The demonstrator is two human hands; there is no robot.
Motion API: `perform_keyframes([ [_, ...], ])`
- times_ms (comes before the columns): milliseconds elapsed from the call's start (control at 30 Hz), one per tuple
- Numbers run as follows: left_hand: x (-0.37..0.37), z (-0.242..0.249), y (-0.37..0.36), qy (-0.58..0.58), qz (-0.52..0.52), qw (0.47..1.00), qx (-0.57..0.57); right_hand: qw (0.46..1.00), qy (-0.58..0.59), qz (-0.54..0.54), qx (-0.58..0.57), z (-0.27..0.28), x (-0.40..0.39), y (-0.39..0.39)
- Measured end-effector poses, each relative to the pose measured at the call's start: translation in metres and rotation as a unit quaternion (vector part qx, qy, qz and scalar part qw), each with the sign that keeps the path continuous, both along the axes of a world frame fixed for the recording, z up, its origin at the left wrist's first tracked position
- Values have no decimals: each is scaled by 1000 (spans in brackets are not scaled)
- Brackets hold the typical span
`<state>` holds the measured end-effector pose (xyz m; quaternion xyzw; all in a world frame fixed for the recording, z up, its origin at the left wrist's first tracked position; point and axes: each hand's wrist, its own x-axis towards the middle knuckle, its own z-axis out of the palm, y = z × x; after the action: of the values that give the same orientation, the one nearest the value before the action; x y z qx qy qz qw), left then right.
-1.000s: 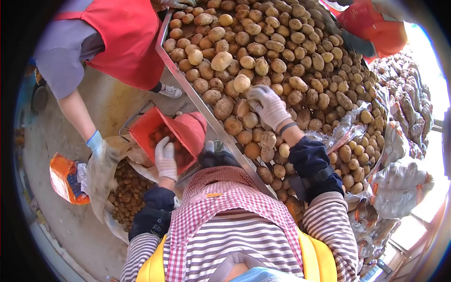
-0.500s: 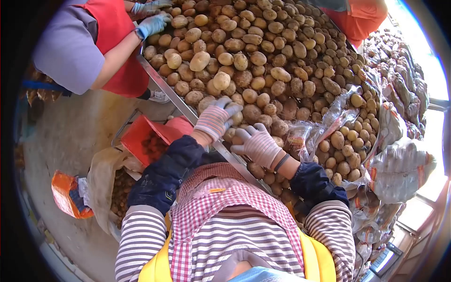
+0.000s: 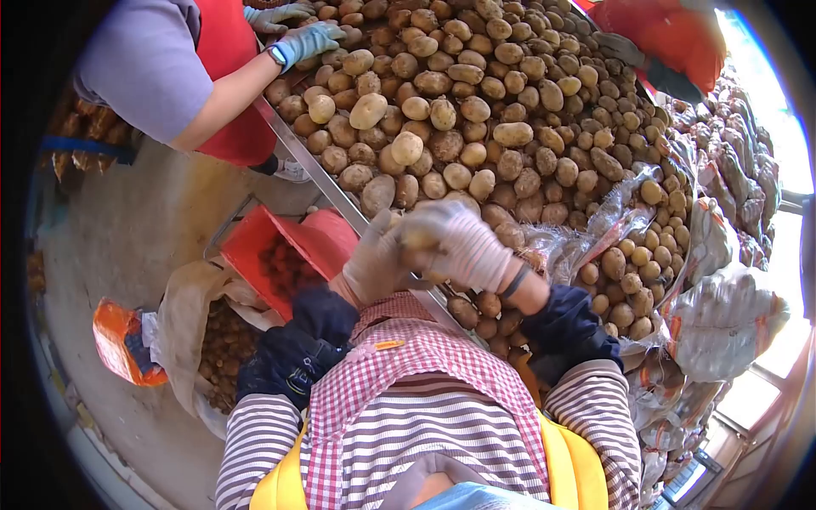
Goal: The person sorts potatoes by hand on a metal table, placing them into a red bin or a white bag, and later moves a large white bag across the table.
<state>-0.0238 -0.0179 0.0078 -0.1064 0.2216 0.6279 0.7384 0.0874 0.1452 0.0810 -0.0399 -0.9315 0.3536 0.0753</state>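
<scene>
A concrete floor (image 3: 127, 246) lies under a metal-rimmed tabletop (image 3: 316, 174) heaped with potatoes (image 3: 514, 134), lit by bright daylight at the right. Nearest, the person wears a ribbed striped top (image 3: 425, 425) under a red-and-white checked apron (image 3: 408, 348), with yellow straps. Both forearms reach forward in dark, creased sleeve covers and converge over the near rim. The left hand (image 3: 374, 259) angles up and inward; the right hand (image 3: 463, 242), in a striped knit glove with a dark band at the wrist, points left, its fingers bent toward the left. A smooth, yellowish-brown potato (image 3: 418, 240) shows between them, but motion blur hides how far each hand is open and which one has hold of it.

The other potatoes are round to oval, some pale and smooth, others dull and soil-crusted; they spread beyond the hands and to their right, where crinkled clear plastic (image 3: 552, 246) lies among them. Left of the left hand, a tilted red bucket (image 3: 246, 255) holds small potatoes, and beside it a thin, whitish sack (image 3: 183, 306) gapes over more. Further left is a glossy orange bag (image 3: 115, 340). Bulging mesh sacks (image 3: 722, 323) line the right side. Farther off, a co-worker (image 3: 149, 68) in a red apron rests gloved hands on the heap's left edge; another person in red (image 3: 663, 38) stands at its far right.
</scene>
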Motion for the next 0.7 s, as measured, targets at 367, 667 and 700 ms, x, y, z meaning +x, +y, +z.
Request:
perform_keyframes([
  [367, -30, -39, -134, 33, 62, 992, -100, 997, -23, -68, -26, -9, 47, 24],
  [667, -70, -120, -174, 733, -77, 552, -391, 971, -72, -155, 168, -12, 60, 83],
  [700, -67, -103, -153, 732, -74, 552, -393, 965, -91, -166, 184, -9, 57, 87],
])
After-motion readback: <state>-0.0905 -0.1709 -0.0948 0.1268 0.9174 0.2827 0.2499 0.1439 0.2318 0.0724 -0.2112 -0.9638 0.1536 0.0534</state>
